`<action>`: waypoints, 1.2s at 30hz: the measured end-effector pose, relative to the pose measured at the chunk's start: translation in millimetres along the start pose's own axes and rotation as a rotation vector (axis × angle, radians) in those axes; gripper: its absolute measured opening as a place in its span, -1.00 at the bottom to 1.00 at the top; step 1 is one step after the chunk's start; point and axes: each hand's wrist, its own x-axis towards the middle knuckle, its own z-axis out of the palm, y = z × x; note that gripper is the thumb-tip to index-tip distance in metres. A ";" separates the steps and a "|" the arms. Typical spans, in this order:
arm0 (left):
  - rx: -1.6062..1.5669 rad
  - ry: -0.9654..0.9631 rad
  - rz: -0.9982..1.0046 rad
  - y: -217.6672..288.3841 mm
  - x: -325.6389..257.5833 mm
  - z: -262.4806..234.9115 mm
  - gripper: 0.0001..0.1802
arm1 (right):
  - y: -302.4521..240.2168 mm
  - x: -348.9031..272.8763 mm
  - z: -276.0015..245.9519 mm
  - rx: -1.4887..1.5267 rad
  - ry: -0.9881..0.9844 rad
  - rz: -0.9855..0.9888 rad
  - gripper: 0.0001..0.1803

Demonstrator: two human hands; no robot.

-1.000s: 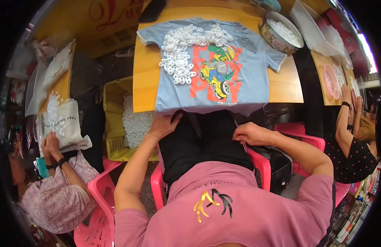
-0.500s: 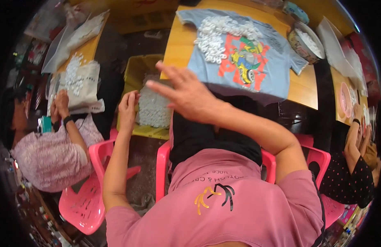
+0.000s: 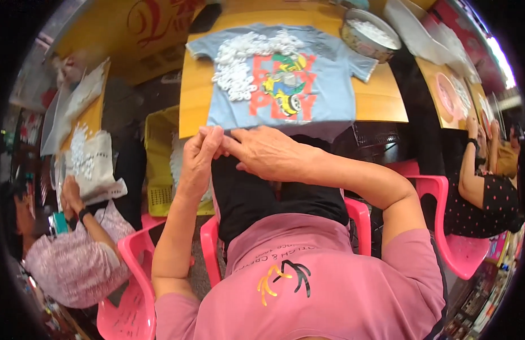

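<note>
My left hand (image 3: pixel 198 158) is closed in a pinch just off the near left corner of the table, its thumb and fingertips pressed together. Against those fingertips bends my right hand (image 3: pixel 269 154), fingers curled down and closed. Whatever lies between the two hands is too small or hidden to make out. Just beyond them a grey-blue T-shirt (image 3: pixel 330 93) with a colourful printed picture is spread on the wooden table (image 3: pixel 381 105). A heap of small white ring-like pieces (image 3: pixel 234 71) covers the shirt's upper left part.
A round tub (image 3: pixel 370 35) of white pieces stands at the table's far right. Left of my legs is a yellow plastic crate (image 3: pixel 158 141). Pink chairs (image 3: pixel 438 198) flank me. People work at neighbouring tables, one at left (image 3: pixel 75 249), one at right (image 3: pixel 472 192).
My right hand, earlier raised with fingers spread over the crate, has come down and closed against my left hand. Both hands now meet at the table's near edge. The view has shifted right.
</note>
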 end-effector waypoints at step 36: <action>0.165 -0.459 -0.129 18.4 28.7 24.0 -0.66 | 49.6 -19.0 -84.7 0.877 -0.459 0.036 -0.64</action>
